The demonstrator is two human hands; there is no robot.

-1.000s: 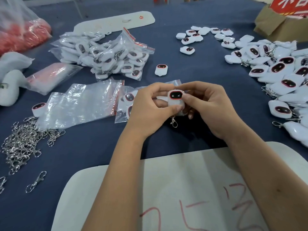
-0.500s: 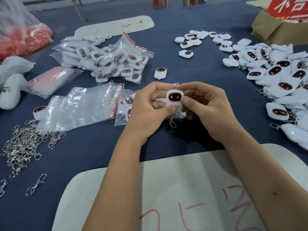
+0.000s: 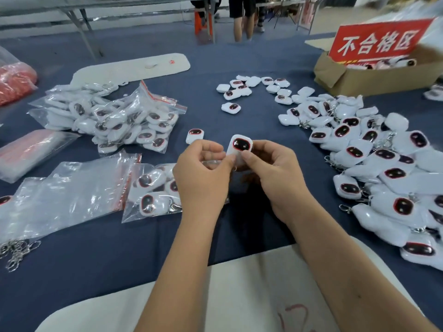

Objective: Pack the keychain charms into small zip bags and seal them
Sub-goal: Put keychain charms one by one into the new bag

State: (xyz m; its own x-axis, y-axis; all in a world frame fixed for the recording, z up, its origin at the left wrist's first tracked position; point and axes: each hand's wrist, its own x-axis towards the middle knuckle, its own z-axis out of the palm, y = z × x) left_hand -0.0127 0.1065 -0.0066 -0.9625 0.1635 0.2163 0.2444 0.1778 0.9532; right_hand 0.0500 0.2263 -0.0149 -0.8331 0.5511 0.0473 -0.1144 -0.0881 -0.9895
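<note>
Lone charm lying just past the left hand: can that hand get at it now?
Probably not at once: the left hand and right hand both pinch the held charm. The lone charm itself lies uncovered close by.

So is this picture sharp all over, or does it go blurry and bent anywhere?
Head view: sharp in the middle, where both hands, left hand and right hand, grip the charm; smeared at the top right past the red sign; the wide lens stretches the edges; soft even light, glare on the zip bags.
</note>
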